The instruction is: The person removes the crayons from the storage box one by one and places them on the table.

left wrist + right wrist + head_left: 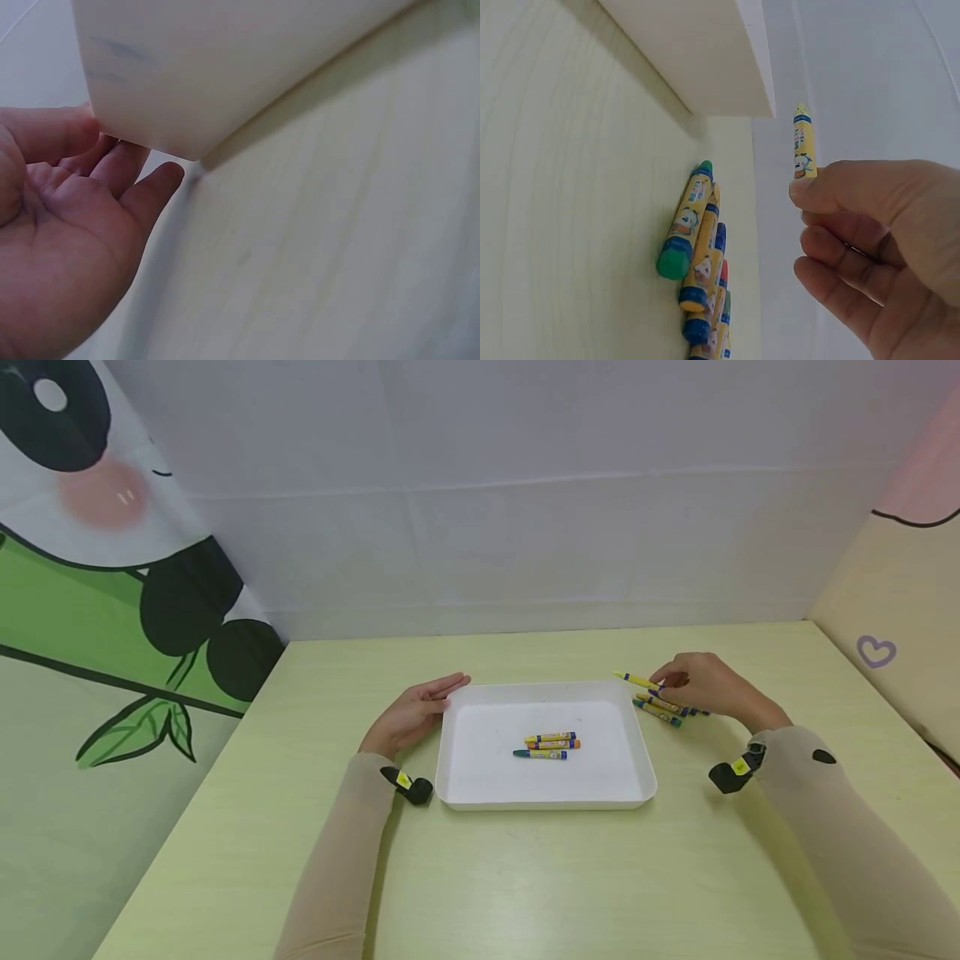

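Observation:
My left hand (408, 718) touches the back left corner of a white tray (547, 799), its fingers fairly straight; the left wrist view shows this hand (71, 202) against the tray's rim (142, 139). Inside the tray lie three crayons: a yellow one (551, 737), an orange one (553, 745) and a dark green one (540, 754). Right of the tray, my right hand (708, 683) pinches a yellow crayon (803, 146) between thumb and finger, tip pointing toward the tray. Below this hand a green crayon (688, 221) and several others lie close together on the table.
The light wooden table (510, 885) carries the tray. A pale grey cloth (525, 552) hangs behind its far edge. Printed panels stand at both sides, with a cartoon face (127, 527) at left and a heart (876, 652) at right.

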`<state>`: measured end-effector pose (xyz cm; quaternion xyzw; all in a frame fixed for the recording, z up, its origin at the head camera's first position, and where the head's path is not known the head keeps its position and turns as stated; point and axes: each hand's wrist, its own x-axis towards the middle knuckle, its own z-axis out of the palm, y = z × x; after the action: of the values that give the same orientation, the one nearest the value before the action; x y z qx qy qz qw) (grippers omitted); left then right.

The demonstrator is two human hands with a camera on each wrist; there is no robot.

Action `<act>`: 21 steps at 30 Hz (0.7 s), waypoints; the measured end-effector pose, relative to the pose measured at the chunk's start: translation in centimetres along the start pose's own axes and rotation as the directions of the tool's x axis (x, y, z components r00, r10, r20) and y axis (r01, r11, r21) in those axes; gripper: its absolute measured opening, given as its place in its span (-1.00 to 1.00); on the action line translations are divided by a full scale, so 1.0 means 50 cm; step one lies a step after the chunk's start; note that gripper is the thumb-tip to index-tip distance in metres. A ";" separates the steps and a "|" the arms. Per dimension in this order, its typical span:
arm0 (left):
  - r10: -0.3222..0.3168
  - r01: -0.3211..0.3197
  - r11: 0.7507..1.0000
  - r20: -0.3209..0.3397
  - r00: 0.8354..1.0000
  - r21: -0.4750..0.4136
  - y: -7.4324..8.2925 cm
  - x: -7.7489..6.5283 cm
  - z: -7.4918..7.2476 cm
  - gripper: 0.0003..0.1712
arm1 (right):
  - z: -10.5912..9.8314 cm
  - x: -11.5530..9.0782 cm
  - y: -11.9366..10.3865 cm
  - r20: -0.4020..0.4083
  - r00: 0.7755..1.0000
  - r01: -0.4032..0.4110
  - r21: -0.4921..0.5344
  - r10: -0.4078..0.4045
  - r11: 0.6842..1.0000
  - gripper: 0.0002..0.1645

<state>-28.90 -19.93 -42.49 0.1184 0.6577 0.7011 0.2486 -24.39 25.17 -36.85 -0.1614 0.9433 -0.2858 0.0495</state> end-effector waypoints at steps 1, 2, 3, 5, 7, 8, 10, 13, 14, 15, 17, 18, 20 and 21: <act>-0.001 0.001 1.000 -0.001 1.000 0.001 0.000 0.001 0.000 -0.38 | -0.001 -0.001 0.005 0.003 1.000 -0.010 -0.002 0.010 1.000 -0.68; -0.001 0.001 1.000 -0.003 1.000 0.001 0.000 0.001 0.000 -0.38 | -0.001 -0.002 0.010 0.006 1.000 -0.022 -0.004 0.022 1.000 -0.68; -0.002 0.002 1.000 -0.005 1.000 0.001 0.000 0.002 0.000 -0.38 | -0.001 -0.003 0.015 0.006 1.000 -0.029 -0.010 0.030 1.000 -0.67; -0.004 0.004 1.000 -0.010 1.000 0.003 0.002 0.002 0.000 -0.38 | -0.002 -0.005 0.027 0.000 0.999 -0.039 -0.022 0.039 0.999 -0.67; -0.005 0.005 1.000 -0.014 1.000 0.005 0.002 0.004 0.000 -0.38 | -0.003 -0.009 0.038 -0.014 0.999 -0.038 -0.044 0.038 0.998 -0.67; -0.007 0.007 1.000 -0.017 1.000 0.003 0.003 0.004 0.001 -0.39 | -0.004 -0.011 0.043 -0.022 0.999 -0.040 -0.052 0.039 0.998 -0.66; -0.009 0.009 1.000 -0.021 1.000 0.003 0.005 0.005 0.001 -0.39 | -0.006 -0.017 0.054 -0.040 0.998 -0.042 -0.064 0.040 0.997 -0.66; -0.008 0.008 1.000 -0.022 1.000 0.003 0.005 0.007 0.001 -0.38 | -0.008 -0.023 0.071 -0.054 0.997 -0.063 -0.068 0.059 0.996 -0.64; -0.007 0.007 1.000 -0.023 1.000 0.002 0.004 0.007 0.001 -0.38 | -0.008 -0.026 0.077 -0.056 0.996 -0.070 -0.068 0.066 0.995 -0.64; -0.007 0.007 1.000 -0.024 1.000 0.003 0.004 0.008 0.001 -0.38 | -0.009 -0.028 0.084 -0.060 0.996 -0.076 -0.069 0.071 0.995 -0.63; -0.007 0.007 1.000 -0.024 1.000 -0.003 0.003 0.009 0.000 -0.38 | -0.009 -0.033 0.097 -0.068 0.994 -0.089 -0.075 0.084 0.993 -0.62; -0.007 0.007 1.000 -0.024 1.000 -0.004 0.002 0.010 0.000 -0.38 | -0.009 -0.035 0.103 -0.073 0.993 -0.097 -0.077 0.091 0.992 -0.62; -0.002 0.002 1.000 -0.020 1.000 -0.004 0.001 0.011 0.000 -0.38 | -0.010 -0.042 0.113 -0.079 0.991 -0.113 -0.071 0.107 0.991 -0.60; 0.001 -0.001 1.000 -0.018 1.000 -0.002 0.001 0.011 0.000 -0.38 | -0.010 -0.045 0.118 -0.084 0.990 -0.121 -0.070 0.115 0.990 -0.60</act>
<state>-29.37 -19.63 -42.52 0.1121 0.6593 0.7029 0.2423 -23.99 30.81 -39.72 -0.0954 0.9625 -0.2528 0.0224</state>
